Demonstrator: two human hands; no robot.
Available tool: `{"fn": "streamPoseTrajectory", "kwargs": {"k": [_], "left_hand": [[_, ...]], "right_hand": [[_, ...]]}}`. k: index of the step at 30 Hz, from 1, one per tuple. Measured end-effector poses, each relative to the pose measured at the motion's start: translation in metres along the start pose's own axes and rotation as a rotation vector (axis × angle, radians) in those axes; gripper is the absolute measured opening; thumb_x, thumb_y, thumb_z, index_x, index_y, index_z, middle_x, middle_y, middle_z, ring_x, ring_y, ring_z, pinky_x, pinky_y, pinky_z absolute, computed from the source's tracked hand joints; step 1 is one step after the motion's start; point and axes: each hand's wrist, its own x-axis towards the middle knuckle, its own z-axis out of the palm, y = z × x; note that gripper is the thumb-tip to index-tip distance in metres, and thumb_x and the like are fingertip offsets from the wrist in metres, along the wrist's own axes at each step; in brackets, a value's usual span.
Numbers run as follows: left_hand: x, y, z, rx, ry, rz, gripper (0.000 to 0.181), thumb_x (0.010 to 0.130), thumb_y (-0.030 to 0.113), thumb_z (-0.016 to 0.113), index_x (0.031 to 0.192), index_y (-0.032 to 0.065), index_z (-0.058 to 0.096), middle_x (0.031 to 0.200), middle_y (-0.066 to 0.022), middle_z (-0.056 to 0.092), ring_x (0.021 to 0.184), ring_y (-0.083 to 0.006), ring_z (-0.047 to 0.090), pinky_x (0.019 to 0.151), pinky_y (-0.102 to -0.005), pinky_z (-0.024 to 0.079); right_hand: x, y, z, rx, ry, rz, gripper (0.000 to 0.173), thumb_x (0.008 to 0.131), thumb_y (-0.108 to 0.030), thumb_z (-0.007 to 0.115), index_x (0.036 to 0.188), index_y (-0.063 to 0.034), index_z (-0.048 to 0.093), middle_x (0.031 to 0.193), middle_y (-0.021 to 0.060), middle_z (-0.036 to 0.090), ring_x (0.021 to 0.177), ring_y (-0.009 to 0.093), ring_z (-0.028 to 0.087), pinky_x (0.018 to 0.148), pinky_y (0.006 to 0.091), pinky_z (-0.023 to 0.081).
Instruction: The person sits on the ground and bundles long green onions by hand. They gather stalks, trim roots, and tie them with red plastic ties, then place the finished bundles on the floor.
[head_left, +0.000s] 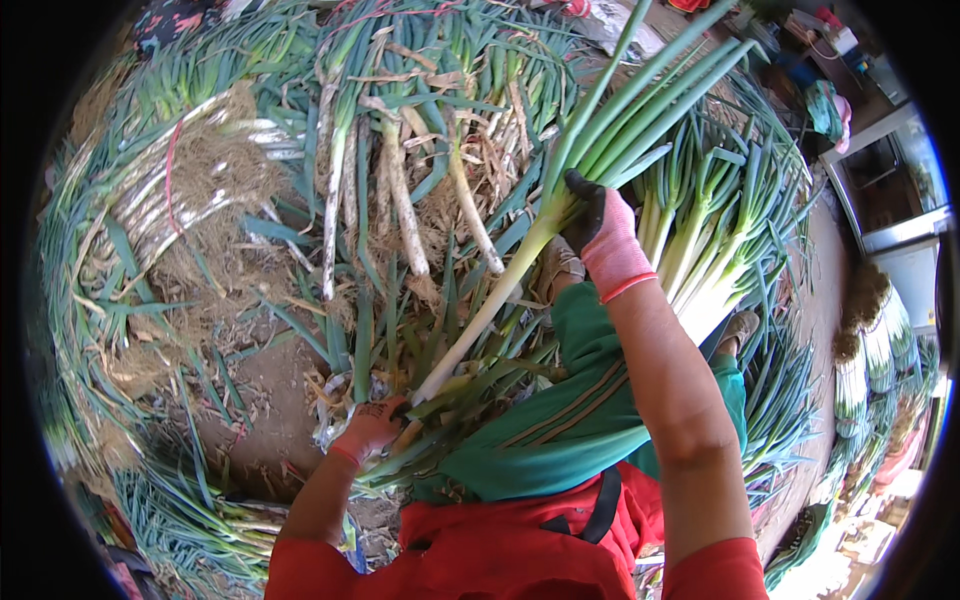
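Note:
My right hand (600, 225), in a pink glove with dark fingers, is closed around a long green onion (510, 277) where its pale stalk meets the green leaves. The onion slants from its leaves at upper right to its white lower end. My left hand (371, 427), in a similar glove, is at that lower end, fingers curled. Limp green leaves (480, 401) lie beside it; whether the fingers grip them or the stalk is hidden. Against my right leg rests a pile of clean white-stalked onions (705, 255).
Unpeeled onions with soiled stalks (401, 195) lie ahead. A bundle tied with a red string (171, 176) is at left, roots showing. Leaf scraps and soil (270, 405) cover the ground. More bundles (874, 337) stand at far right near a glazed frame (889, 180).

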Motion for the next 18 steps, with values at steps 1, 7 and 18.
{"fn": "streamPoseTrajectory", "kwargs": {"k": [1, 7, 18], "left_hand": [[-0.002, -0.01, 0.006, -0.239, 0.037, 0.015, 0.041, 0.083, 0.01, 0.06, 0.123, 0.0105, 0.056, 0.111, -0.0144, 0.063, 0.102, -0.0272, 0.061, 0.092, -0.0313, 0.045], [0.0, 0.012, -0.023, -0.534, 0.737, 0.233, 0.051, 0.076, 0.009, 0.065, 0.125, 0.0047, 0.051, 0.116, -0.0167, 0.055, 0.107, -0.0345, 0.052, 0.096, -0.0373, 0.041], [0.065, 0.168, -0.074, -0.766, 0.328, 0.359, 0.046, 0.089, 0.01, 0.059, 0.131, -0.0018, 0.044, 0.116, -0.0168, 0.06, 0.103, -0.028, 0.059, 0.091, -0.0334, 0.044]], "right_hand": [[0.0, -0.004, 0.002, -0.015, 0.001, 0.032, 0.023, 0.082, 0.0, 0.066, 0.103, -0.0025, 0.056, 0.084, 0.0097, 0.062, 0.069, 0.028, 0.061, 0.059, 0.0446, 0.051], [0.016, -0.029, -0.001, 0.07, -0.094, 0.072, 0.025, 0.089, -0.009, 0.061, 0.112, -0.003, 0.055, 0.099, 0.0135, 0.063, 0.085, 0.03, 0.06, 0.078, 0.0442, 0.049], [0.009, -0.01, 0.015, -0.185, -0.096, -0.076, 0.019, 0.088, -0.015, 0.062, 0.101, -0.0043, 0.054, 0.082, 0.0134, 0.063, 0.068, 0.028, 0.062, 0.065, 0.0411, 0.055]]}}
